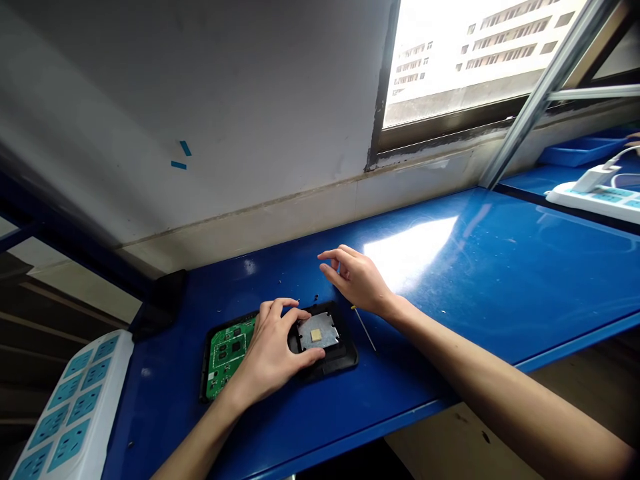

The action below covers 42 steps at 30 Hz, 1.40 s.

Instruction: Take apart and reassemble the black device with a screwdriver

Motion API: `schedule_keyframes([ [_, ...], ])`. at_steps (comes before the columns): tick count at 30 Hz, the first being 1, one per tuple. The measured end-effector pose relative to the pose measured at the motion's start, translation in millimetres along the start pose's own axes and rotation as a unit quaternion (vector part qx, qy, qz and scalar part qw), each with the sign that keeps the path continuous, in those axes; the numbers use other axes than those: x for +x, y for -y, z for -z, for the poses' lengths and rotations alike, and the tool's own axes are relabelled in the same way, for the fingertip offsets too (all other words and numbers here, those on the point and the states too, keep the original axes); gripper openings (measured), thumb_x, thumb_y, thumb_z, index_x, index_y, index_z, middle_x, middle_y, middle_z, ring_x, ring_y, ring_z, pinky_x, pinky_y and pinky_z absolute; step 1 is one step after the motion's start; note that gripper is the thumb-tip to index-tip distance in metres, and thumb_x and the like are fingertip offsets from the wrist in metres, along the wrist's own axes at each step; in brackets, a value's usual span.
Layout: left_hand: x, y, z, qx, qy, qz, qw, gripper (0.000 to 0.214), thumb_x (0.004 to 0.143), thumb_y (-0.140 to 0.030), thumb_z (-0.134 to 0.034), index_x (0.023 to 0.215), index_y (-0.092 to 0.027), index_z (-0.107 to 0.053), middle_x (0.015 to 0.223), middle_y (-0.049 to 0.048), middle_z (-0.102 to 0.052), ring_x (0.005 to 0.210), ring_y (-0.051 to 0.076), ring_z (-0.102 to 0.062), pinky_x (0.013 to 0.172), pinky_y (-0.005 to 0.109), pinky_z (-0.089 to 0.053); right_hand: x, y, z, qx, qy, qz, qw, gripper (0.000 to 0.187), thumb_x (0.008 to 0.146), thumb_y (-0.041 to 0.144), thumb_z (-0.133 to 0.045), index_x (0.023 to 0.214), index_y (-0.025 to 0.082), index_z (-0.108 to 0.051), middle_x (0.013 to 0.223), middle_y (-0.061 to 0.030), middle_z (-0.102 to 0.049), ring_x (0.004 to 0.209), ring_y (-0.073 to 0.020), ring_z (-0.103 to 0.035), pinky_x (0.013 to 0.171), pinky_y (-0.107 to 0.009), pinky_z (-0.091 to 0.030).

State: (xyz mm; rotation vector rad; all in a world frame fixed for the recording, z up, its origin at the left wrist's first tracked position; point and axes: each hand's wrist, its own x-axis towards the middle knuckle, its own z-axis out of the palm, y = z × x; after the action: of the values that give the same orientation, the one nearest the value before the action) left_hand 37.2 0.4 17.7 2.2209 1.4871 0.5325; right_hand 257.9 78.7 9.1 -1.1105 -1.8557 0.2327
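My left hand (273, 347) spans a silver metal plate (327, 331), with the thumb at its near edge and the index finger at its far edge. A small beige square pad (316, 335) sits on the plate. Beneath it is a black plastic shell (345, 357). Left of that, partly covered by my left hand, lies a green circuit board (225, 353) in a black housing. My right hand (355, 275) hovers above the table, fingers loosely bent and apart, with nothing visible in it. A screwdriver (365, 330) with a yellow handle end lies below my right wrist.
Small dark bits (316, 297) lie beyond the shell on the blue table (480, 287). A white power strip (75, 400) stands at left, near a black object (163, 303). Another power strip (600, 197) with a plugged charger and a blue tray (580, 151) are at right.
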Motion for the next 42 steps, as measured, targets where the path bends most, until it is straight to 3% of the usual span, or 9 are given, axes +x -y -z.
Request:
schedule_keyframes([
  [25, 1, -5, 0.9, 0.011, 0.013, -0.005, 1.0, 0.042, 0.081, -0.041, -0.083, 0.119, -0.028, -0.071, 0.132, 0.0076, -0.059, 0.128, 0.036, -0.047, 0.108, 0.056, -0.044, -1, 1, -1, -0.01, 0.012, -0.001, 1.0, 0.018, 0.097, 0.032, -0.06, 0.107, 0.022, -0.072, 0.083, -0.0007, -0.064, 0.056, -0.0106, -0.053, 0.061, -0.027, -0.048],
  [33, 1, -4, -0.4, 0.014, 0.011, -0.004, 1.0, 0.042, 0.08, -0.04, -0.084, 0.119, -0.027, -0.071, 0.132, 0.0073, -0.058, 0.127, 0.036, -0.047, 0.109, 0.055, -0.044, 0, 4, 1, -0.078, 0.043, -0.037, 0.995, 0.021, 0.099, 0.034, -0.058, 0.112, 0.023, -0.071, 0.09, -0.0019, -0.067, 0.062, -0.0117, -0.06, 0.066, -0.027, -0.051],
  [38, 1, -7, 1.8, 0.017, 0.016, 0.003, 1.0, 0.043, 0.079, -0.037, -0.085, 0.119, -0.026, -0.071, 0.132, 0.0076, -0.058, 0.127, 0.035, -0.047, 0.109, 0.055, -0.044, 2, 13, 12, -0.206, 0.075, -0.124, 0.968, 0.031, 0.099, 0.038, -0.056, 0.119, 0.02, -0.068, 0.104, -0.0096, -0.073, 0.082, -0.0244, -0.071, 0.069, -0.035, -0.051],
  [42, 1, -7, 1.1, 0.019, 0.015, -0.002, 1.0, 0.043, 0.079, -0.035, -0.086, 0.118, -0.025, -0.071, 0.13, 0.0072, -0.058, 0.125, 0.034, -0.048, 0.108, 0.053, -0.044, 2, 15, 21, -0.281, 0.135, -0.177, 0.934, 0.035, 0.098, 0.042, -0.056, 0.115, 0.014, -0.069, 0.098, -0.0156, -0.076, 0.086, -0.0338, -0.074, 0.068, -0.04, -0.051],
])
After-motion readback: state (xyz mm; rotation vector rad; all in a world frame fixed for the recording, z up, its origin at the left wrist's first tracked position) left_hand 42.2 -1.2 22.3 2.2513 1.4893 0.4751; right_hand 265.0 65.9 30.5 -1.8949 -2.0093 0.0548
